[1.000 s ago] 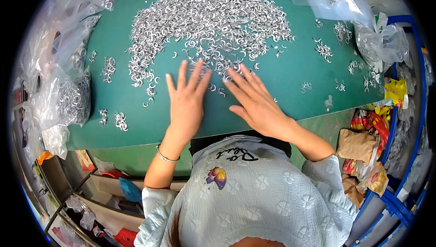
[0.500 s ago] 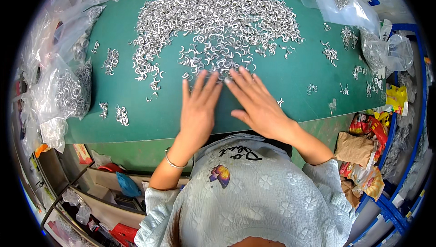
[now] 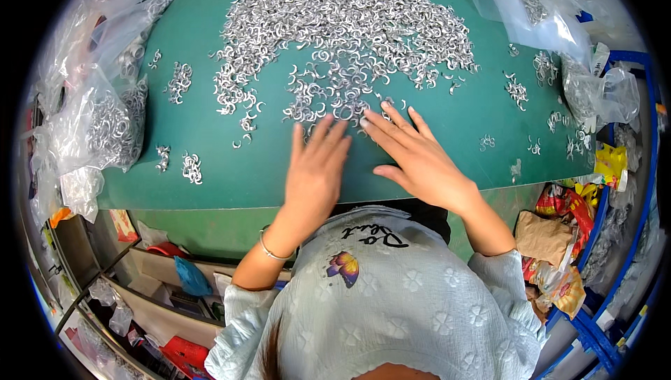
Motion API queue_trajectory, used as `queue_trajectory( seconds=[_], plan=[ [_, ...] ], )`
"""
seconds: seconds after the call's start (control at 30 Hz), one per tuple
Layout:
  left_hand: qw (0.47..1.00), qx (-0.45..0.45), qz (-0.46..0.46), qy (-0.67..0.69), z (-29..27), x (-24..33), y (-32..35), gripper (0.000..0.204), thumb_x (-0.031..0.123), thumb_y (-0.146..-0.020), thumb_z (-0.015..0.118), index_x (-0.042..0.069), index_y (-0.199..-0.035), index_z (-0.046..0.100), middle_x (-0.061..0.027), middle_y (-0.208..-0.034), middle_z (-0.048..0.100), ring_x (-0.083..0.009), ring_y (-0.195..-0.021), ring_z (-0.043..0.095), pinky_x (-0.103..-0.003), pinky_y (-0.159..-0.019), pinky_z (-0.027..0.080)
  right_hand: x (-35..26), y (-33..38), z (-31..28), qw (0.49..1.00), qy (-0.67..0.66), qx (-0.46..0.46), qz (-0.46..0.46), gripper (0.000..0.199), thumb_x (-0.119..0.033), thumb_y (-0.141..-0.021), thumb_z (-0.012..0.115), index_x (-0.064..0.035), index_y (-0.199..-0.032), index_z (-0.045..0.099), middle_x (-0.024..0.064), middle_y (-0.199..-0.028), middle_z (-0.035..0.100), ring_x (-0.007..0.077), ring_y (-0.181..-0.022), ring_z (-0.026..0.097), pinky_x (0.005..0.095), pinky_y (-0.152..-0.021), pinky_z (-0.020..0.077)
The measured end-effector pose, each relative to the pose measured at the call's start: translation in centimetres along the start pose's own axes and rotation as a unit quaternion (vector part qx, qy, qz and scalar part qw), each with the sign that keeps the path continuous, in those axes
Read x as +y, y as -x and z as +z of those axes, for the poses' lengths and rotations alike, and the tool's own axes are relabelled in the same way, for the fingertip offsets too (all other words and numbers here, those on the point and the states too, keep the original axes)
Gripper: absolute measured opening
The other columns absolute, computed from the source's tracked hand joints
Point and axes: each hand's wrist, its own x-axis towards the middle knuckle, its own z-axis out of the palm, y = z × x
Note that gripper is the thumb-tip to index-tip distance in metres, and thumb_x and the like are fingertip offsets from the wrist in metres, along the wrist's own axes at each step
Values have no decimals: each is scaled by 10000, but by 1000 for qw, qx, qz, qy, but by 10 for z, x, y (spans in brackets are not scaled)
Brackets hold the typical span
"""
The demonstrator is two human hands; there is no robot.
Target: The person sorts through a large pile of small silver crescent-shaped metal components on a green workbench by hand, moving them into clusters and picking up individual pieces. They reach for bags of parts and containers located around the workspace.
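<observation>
A large heap of small silver crescent-shaped metal pieces point(image 3: 342, 6) spreads over the green tabletop point(image 3: 231, 170). A looser patch of the same crescents point(image 3: 328, 90) lies at its near side, just beyond my fingertips. My left hand point(image 3: 318, 167) is palm down with fingers stretched out, its tips at the near edge of that patch. Beside it on the right, my right hand point(image 3: 419, 160) is also flat, fingers extended and thumb apart. A few crescents lie by its fingertips. Neither hand grips anything; what lies under the palms is hidden.
Clear plastic bags of metal pieces point(image 3: 115, 125) line the table's left side; another filled bag point(image 3: 583, 86) sits at the right. Small separate clusters point(image 3: 180, 83) lie on both sides of the heap. Beyond the near right edge are food packets point(image 3: 573, 205) and a blue rack point(image 3: 594, 240).
The view has shifted a little, so the heap appears farther right. Both hands sit slightly farther right in the picture, and the left fingertips have drawn back a little from the patch.
</observation>
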Motion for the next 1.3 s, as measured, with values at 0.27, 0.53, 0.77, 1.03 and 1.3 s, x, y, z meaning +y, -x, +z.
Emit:
queue_trajectory(
  seconds=[0.27, 0.53, 0.77, 1.03, 1.3],
  plan=[
    [999, 29, 4, 19, -5, 1, -10, 381, -47, -850, 572, 8, -1225, 597, -129, -1391, 527, -318, -1345, 440, -573, -1139, 230, 14, -23, 12, 991, 32, 126, -23, 528, -193, -882, 665, -31, -1357, 502, 131, -1430, 486, 308, -1387, 383, 479, -1132, 296],
    [999, 19, -24, -25, -14, -8, -4, 409, -25, -850, 591, 18, -1257, 582, -122, -1393, 531, -328, -1352, 431, -577, -1138, 220, 14, 12, -9, 995, 41, 87, 14, 554, -230, -847, 697, -17, -1328, 524, 118, -1470, 440, 298, -1399, 364, 509, -1146, 262],
    [997, -54, 62, -8, 10, 22, 0, 446, 91, -865, 616, 25, -1301, 554, -109, -1464, 446, -337, -1409, 330, -693, -1075, 214, 12, 21, -2, 990, -39, 132, 12, 449, -184, -846, 695, -33, -1256, 592, 102, -1396, 530, 304, -1365, 417, 475, -1104, 315],
    [999, 4, -29, -20, 2, -2, 21, 429, 11, -837, 638, 50, -1262, 594, -114, -1477, 445, -346, -1409, 346, -643, -1128, 138, 15, 30, -1, 987, 21, 154, 29, 414, -189, -830, 711, -37, -1204, 620, 89, -1347, 567, 288, -1335, 452, 546, -1101, 272],
    [996, 29, -62, -51, 9, 0, 22, 405, 4, -867, 601, 76, -1266, 598, -107, -1478, 447, -339, -1411, 345, -675, -1113, 121, 6, 28, 7, 991, 19, 134, 9, 503, -237, -822, 719, -42, -1267, 588, 94, -1402, 523, 293, -1361, 418, 527, -1108, 295]
  ],
)
